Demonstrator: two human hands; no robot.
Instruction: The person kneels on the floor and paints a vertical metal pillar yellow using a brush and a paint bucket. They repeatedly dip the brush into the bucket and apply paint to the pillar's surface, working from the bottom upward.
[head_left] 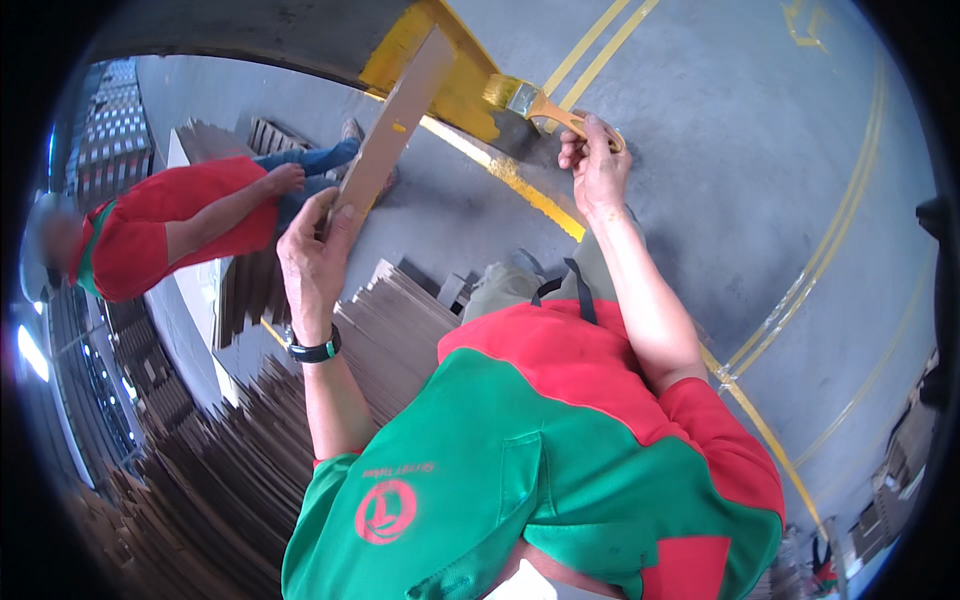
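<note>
My left hand (312, 250) grips the lower end of a long, flat brown strip (390, 125), which looks like cardboard and carries a small yellow paint spot. The strip slants up across a dark edge partly coated in wet-looking yellow paint (465, 85). In my right hand (600, 165) is a paintbrush (568, 120), its orange handle held between thumb and fingers. Yellow paint covers the bristles, which are close to the right end of the painted surface; whether they touch it I cannot tell.
A co-worker in a red shirt (190, 215) stands at the left beside brown stacked sheets (250, 290). More stacked sheets (230, 470) fill the lower left. Yellow lines (840, 230) cross the grey floor (720, 180).
</note>
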